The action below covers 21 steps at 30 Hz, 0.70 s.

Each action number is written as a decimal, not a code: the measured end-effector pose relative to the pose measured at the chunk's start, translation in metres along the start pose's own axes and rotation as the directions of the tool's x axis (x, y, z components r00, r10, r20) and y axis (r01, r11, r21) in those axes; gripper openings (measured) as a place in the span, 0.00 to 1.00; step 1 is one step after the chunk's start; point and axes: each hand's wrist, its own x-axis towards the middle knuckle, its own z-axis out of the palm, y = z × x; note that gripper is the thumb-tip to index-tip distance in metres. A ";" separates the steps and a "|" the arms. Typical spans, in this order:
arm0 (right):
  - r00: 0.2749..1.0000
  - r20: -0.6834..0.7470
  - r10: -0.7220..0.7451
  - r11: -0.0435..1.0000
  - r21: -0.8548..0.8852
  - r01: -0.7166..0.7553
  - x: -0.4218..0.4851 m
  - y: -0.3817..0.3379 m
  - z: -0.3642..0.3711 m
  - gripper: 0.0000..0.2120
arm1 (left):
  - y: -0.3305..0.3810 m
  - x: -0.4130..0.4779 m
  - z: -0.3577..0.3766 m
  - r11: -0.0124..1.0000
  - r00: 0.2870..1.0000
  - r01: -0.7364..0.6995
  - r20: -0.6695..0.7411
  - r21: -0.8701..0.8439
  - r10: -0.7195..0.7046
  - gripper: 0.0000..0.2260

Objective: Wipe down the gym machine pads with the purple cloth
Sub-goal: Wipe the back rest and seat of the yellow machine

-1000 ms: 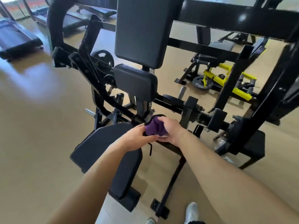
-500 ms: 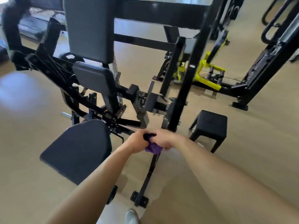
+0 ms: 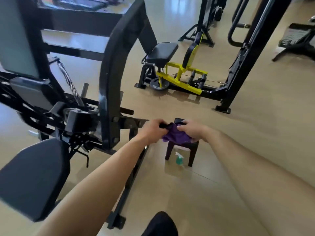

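Note:
Both hands hold the bunched purple cloth (image 3: 176, 135) out in front of me, above a small dark stool. My left hand (image 3: 153, 130) grips its left end and my right hand (image 3: 193, 129) grips its right side. The black gym machine stands to the left: its seat pad (image 3: 32, 178) is low at the left edge, a small pad (image 3: 32, 92) sits above it, and the tall back pad (image 3: 15, 40) rises at the top left. The cloth touches no pad.
A dark stool (image 3: 191, 151) stands on the tan floor under my hands, with a green spray bottle (image 3: 179, 159) beneath it. A yellow and black machine (image 3: 179, 75) stands behind. A black upright frame (image 3: 247, 53) rises at the right. The machine's floor bar (image 3: 126, 189) runs toward me.
The view has swung right, away from the machine's pads toward the stool. My hands moved right with the cloth and have spread it a little between them.

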 end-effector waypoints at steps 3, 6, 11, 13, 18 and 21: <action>0.999 -0.022 -0.037 0.999 -0.012 0.037 0.027 0.002 -0.049 0.13 | 0.026 0.052 0.005 0.996 1.000 0.009 -0.008 -0.086 -0.010 0.07; 0.998 -0.047 -0.038 0.998 -0.042 0.036 0.064 0.007 -0.100 0.13 | 0.049 0.110 0.013 0.996 0.999 -0.003 -0.052 -0.089 -0.001 0.08; 0.995 -0.101 -0.017 0.999 -0.043 0.013 0.135 0.007 -0.189 0.15 | 0.091 0.214 0.019 0.993 0.992 0.005 -0.127 -0.117 -0.020 0.09; 0.994 -0.108 -0.021 0.997 -0.072 0.014 0.158 0.003 -0.226 0.16 | 0.112 0.255 0.018 0.988 0.990 0.011 -0.139 -0.153 -0.033 0.09; 0.998 0.057 -0.009 0.995 -0.102 0.015 0.213 -0.002 -0.309 0.23 | 0.160 0.345 0.011 0.987 0.974 0.030 -0.217 -0.156 -0.064 0.13; 0.984 0.180 -0.006 0.981 -0.188 0.040 0.254 0.001 -0.350 0.25 | 0.186 0.390 0.013 0.996 0.968 0.018 -0.247 -0.086 -0.039 0.14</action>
